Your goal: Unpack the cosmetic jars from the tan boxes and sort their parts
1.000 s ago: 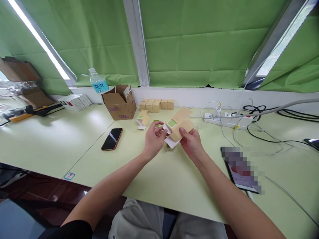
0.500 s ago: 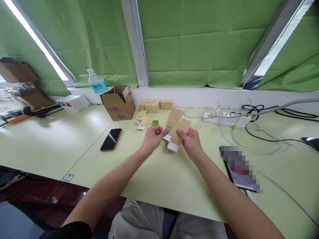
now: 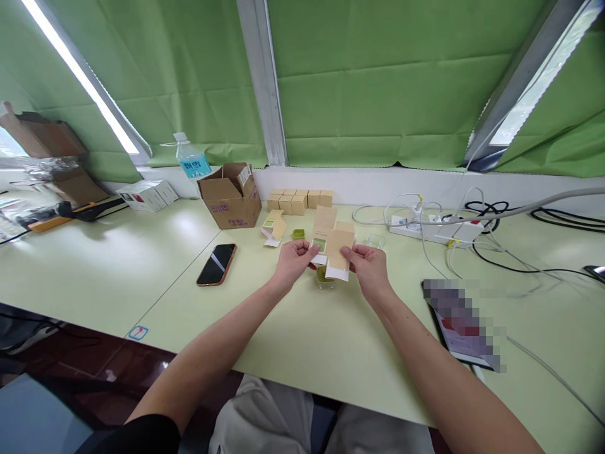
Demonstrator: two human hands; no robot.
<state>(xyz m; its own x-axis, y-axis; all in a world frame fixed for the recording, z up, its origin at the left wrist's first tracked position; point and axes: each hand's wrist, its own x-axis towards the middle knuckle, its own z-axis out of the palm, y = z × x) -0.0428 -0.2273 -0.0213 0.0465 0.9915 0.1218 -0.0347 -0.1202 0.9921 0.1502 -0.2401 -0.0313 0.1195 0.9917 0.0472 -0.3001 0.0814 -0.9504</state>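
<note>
Carton (image 3: 339,243) is in both hands, held up over the middle of the desk (image 3: 283,340), nearer its far edge than its near one. Head view, the only one: left hand (image 3: 292,261) pinches the left panel by the green window, right hand (image 3: 371,268) pinches the right panel, thumbs toward the camera. Panels look opened out, white flaps hanging at the bottom. Step in hand reads as handling the carton's folds; can't tell whether it's being folded or unfolded. Either way, next move calls for a light two-sided grip with the creases lined up; thin card could bend or tear.

Glass container (image 3: 325,285) with something green in it sits just below the carton, partly hidden by it. That's the main obstruction: a low flap or a finger could knock it. Small green piece (image 3: 299,234) is beyond the left hand, clear dish (image 3: 377,241) just beyond the right. Second carton (image 3: 273,230), flaps out, lies to the left.

Along the far edge: small boxes (image 3: 297,205) in a group, cardboard box (image 3: 234,211) left of them, power strip (image 3: 437,232) with cables on the right. Phone (image 3: 216,265) lies left, tablet (image 3: 460,328) right, both well apart from the hands.
</note>
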